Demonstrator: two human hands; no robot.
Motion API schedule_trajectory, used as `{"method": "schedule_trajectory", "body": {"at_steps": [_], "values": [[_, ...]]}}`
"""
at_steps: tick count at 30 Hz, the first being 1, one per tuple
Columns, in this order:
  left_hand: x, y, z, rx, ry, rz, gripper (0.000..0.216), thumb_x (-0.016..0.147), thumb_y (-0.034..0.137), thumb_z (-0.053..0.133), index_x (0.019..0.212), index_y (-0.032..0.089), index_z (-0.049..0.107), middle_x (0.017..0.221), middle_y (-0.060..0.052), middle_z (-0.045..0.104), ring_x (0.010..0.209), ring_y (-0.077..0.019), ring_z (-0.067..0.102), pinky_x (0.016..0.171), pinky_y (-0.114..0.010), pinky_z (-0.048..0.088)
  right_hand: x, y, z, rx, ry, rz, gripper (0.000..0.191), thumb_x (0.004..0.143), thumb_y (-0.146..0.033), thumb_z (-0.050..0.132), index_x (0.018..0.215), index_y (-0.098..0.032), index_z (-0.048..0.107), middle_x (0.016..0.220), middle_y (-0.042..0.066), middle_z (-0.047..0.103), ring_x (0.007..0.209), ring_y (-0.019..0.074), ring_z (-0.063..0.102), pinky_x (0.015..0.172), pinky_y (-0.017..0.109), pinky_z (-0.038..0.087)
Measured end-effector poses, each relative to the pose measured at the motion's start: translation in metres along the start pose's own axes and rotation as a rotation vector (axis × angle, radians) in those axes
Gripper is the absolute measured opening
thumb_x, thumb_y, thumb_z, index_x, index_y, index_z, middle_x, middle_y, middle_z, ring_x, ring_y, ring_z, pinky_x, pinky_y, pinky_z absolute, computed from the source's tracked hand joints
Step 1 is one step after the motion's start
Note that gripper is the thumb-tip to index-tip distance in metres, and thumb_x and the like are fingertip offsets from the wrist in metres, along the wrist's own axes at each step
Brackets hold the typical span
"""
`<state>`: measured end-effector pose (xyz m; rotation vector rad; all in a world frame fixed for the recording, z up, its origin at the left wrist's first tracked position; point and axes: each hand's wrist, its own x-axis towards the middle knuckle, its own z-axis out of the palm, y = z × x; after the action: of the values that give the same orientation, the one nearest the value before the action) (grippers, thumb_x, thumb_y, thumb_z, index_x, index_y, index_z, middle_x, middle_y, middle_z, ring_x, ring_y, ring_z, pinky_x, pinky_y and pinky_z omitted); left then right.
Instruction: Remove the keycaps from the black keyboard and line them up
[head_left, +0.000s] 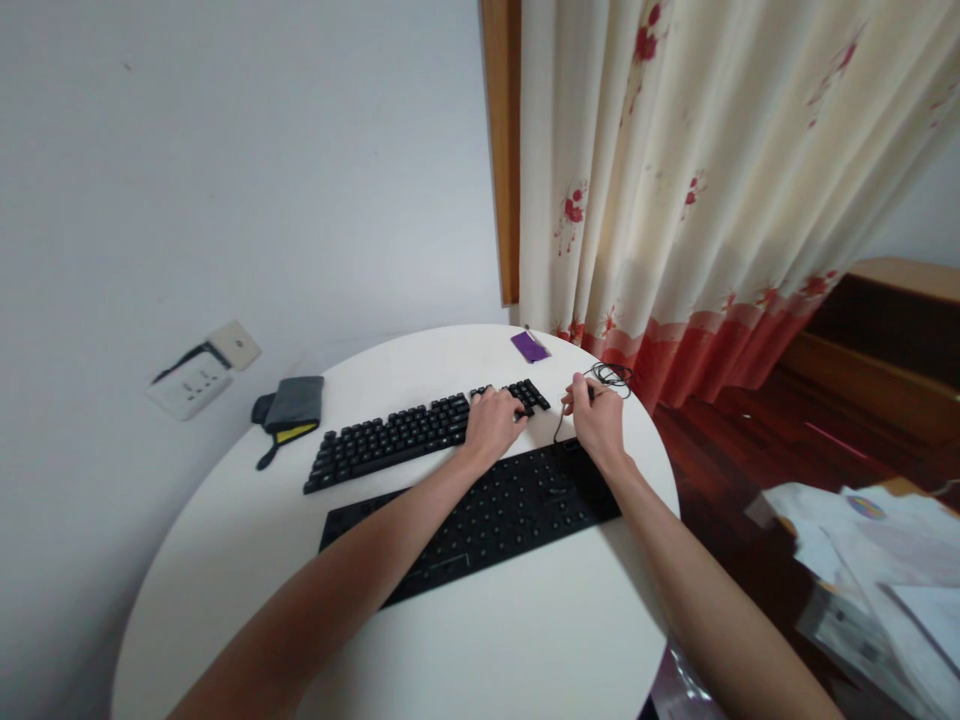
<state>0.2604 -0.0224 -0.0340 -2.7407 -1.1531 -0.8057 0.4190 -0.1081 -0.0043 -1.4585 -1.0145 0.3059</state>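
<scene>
My left hand (pixel 493 425) rests over a row layout of loose black keycaps (pixel 397 437), near its right part. Its fingers are bent down onto the keycaps and spread apart; no held object shows. My right hand (pixel 598 425) is closed, thumb and fingers pinched around a small dark thing I cannot make out. It is just above the right back corner of a black keyboard base (pixel 491 510), where a thin cable comes out. Most of this base shows bare switch positions without keycaps. My left forearm covers part of it.
The white round table (pixel 480 650) carries everything. A coiled black cable (pixel 611 375) lies at its right back edge, a purple card (pixel 530 347) at the back. A grey pouch (pixel 295 403) sits at the left edge. Wall sockets (pixel 191 385), curtain (pixel 675 200) and papers (pixel 862 550) surround it.
</scene>
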Motion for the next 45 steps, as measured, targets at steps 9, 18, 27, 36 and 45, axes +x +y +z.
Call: {"method": "schedule_trajectory", "body": {"at_steps": [9, 18, 27, 36, 45], "values": [[-0.001, -0.003, 0.002, 0.012, 0.033, -0.006, 0.012, 0.076, 0.028, 0.074, 0.085, 0.021, 0.072, 0.091, -0.008, 0.069, 0.093, -0.0282, 0.055, 0.081, -0.041, 0.040, -0.010, -0.018, -0.040, 0.205, 0.054, 0.017, 0.059, 0.091, -0.063, 0.037, 0.078, -0.014, 0.066, 0.073, 0.010, 0.068, 0.056, 0.0164, 0.060, 0.049, 0.026, 0.044], [0.001, 0.000, 0.003, -0.005, 0.037, 0.032, 0.013, 0.077, 0.029, 0.073, 0.089, 0.024, 0.074, 0.092, -0.007, 0.065, 0.094, -0.0281, 0.053, 0.080, -0.041, 0.041, -0.053, -0.005, -0.107, -0.016, -0.102, 0.051, 0.044, 0.089, -0.055, 0.047, 0.065, -0.020, 0.059, 0.051, -0.002, 0.045, 0.047, 0.0129, 0.042, 0.047, 0.026, 0.033], [0.001, 0.003, -0.002, -0.085, 0.064, 0.017, 0.014, 0.085, 0.030, 0.063, 0.091, 0.022, 0.073, 0.093, -0.008, 0.064, 0.094, -0.0271, 0.052, 0.081, -0.041, 0.040, -0.062, 0.033, -0.116, -0.094, -0.288, 0.140, 0.043, 0.091, -0.051, 0.046, 0.062, -0.020, 0.053, 0.050, -0.002, 0.047, 0.047, 0.0138, 0.042, 0.050, 0.027, 0.034], [0.000, 0.005, -0.005, -0.053, 0.039, 0.009, 0.016, 0.087, 0.024, 0.057, 0.089, 0.020, 0.072, 0.093, -0.007, 0.064, 0.094, -0.0258, 0.052, 0.081, -0.040, 0.041, -0.084, 0.013, -0.106, -0.797, -0.390, -0.169, 0.032, 0.095, -0.044, 0.040, 0.074, -0.024, 0.053, 0.057, 0.002, 0.058, 0.048, 0.0174, 0.049, 0.052, 0.029, 0.025], [-0.005, 0.008, -0.008, -0.015, 0.035, 0.029, 0.017, 0.089, 0.021, 0.055, 0.089, 0.022, 0.071, 0.095, -0.007, 0.064, 0.097, -0.0249, 0.051, 0.083, -0.040, 0.041, -0.072, 0.025, -0.113, -0.255, -0.448, 0.144, 0.040, 0.095, -0.048, 0.038, 0.069, -0.020, 0.051, 0.050, -0.001, 0.054, 0.040, 0.0127, 0.047, 0.046, 0.025, 0.035]]}}
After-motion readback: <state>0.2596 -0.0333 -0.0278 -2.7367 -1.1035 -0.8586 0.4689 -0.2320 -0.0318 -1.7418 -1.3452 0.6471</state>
